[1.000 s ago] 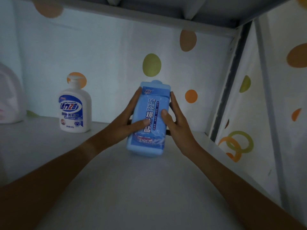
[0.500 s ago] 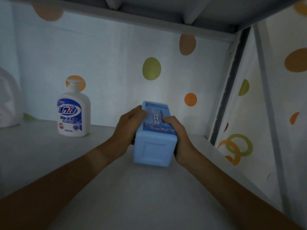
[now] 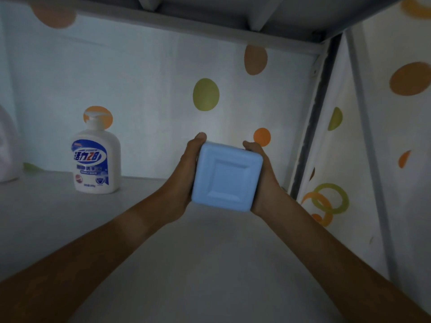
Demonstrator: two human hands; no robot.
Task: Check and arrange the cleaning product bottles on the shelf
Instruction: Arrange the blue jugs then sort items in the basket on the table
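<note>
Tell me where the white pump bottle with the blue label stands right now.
In the head view the white pump bottle stands upright on the shelf at the left, against the dotted back wall, apart from the blue bottle both hands hold.

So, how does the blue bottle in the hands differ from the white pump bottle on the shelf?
The blue bottle is tipped over with its square base facing the camera; the white pump bottle stands upright. The blue bottle is held between the left hand and the right hand; nothing touches the white one. The white bottle's blue label faces the camera; the blue bottle's label is hidden. Both are plastic cleaning product bottles at the same shelf.
</note>
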